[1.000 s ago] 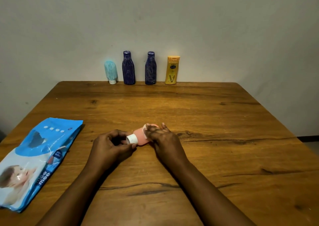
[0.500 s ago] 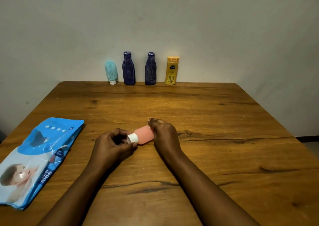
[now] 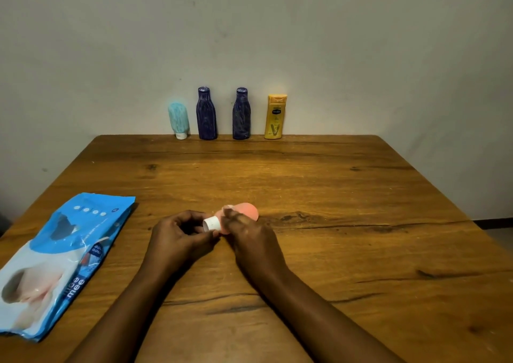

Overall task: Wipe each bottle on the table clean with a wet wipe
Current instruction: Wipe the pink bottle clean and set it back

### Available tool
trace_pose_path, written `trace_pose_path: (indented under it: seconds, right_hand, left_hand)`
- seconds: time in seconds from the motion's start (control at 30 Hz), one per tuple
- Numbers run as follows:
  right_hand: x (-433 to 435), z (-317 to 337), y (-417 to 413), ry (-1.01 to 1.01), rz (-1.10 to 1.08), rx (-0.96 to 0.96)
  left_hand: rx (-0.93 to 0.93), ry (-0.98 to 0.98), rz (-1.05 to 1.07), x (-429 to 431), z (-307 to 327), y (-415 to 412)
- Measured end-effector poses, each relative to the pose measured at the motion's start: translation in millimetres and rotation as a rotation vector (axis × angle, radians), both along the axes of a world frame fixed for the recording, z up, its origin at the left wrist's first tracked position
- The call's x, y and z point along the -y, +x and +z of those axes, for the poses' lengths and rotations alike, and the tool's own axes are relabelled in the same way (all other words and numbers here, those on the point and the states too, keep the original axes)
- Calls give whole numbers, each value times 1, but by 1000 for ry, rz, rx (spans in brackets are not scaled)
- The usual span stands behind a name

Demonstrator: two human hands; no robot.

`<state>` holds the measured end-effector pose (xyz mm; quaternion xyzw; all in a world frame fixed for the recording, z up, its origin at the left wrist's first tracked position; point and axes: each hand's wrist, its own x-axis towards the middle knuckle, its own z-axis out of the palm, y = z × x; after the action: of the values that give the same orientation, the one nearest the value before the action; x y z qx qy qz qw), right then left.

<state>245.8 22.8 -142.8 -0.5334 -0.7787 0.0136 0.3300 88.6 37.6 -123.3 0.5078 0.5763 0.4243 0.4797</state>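
Observation:
A small pink bottle with a white cap lies on its side, held just above the wooden table near its middle. My left hand pinches the cap end. My right hand lies over the bottle's body close to the cap, its fingers blurred, pressing a pale wet wipe against it. Only a small edge of the wipe shows. The bottle's rounded far end sticks out beyond my fingers.
Along the wall at the table's far edge stand a teal tube on its cap, two dark blue bottles and a yellow lotion bottle. A blue wet-wipe pack lies flat at the left front.
My right hand slid along the pink bottle to its far end, then back toward the cap, uncovering the rounded end. My left hand kept its hold on the cap.

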Motion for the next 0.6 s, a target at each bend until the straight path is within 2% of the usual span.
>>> trace_pose_path:
  seconds: [0.07, 0.27, 0.33, 0.4, 0.5, 0.6]
  right_hand:
    - [3, 0, 0, 28, 56, 32]
    - [-18, 4, 37, -21, -161, -34]
    - [-19, 5, 45, -58, -201, -155]
    - [-18, 9, 50, -68, -252, -307]
    - [-14, 13, 53, -56, -271, -441]
    - [-15, 13, 53, -35, -258, -500]
  left_hand:
    - [10, -22, 0, 1, 3, 0]
    - [112, -136, -10, 0, 13, -1]
    - [182, -188, -35, -8, 15, -6]
    - [170, -206, -48, -20, 17, -12]
    - [15, -141, -20, -32, 22, -11]
    - [-400, 35, 146, -20, 27, 5]
